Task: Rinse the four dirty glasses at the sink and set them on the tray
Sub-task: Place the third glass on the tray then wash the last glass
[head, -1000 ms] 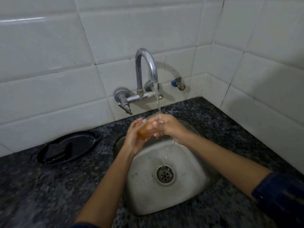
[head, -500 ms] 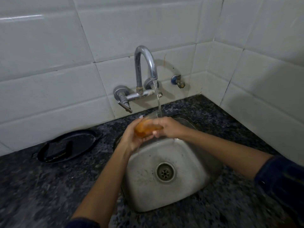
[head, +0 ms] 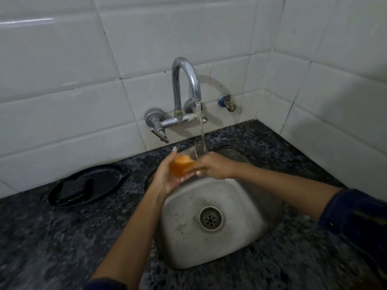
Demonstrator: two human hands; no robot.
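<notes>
**Glass held under running tap over a steel sink**

Nearest the viewer, a dark speckled stone table runs across the bottom of the view, and two bare forearms reach forward over it toward the sink — a steel basin set into the table, with a round drain near its middle.

Above the far edge of the sink, both hands meet around one glass. The left hand cups it from below and from the left, fingers curled up around the base, where an orange tint shows. The right hand comes in from the sink's right side, its fingers closed on the rim end of the glass; whether they reach inside cannot be told. The glass lies tilted, its long axis running from the left hand's palm up and to the right, with the open mouth toward the water.

Just behind the sink, a chrome tap on the white tiled wall pours a thin stream straight into that raised mouth — the alignment the rinse depends on.

To the left of the sink, near the wall, a black round tray rests on the table with a dark flat item on it. No other glasses are in view.
</notes>
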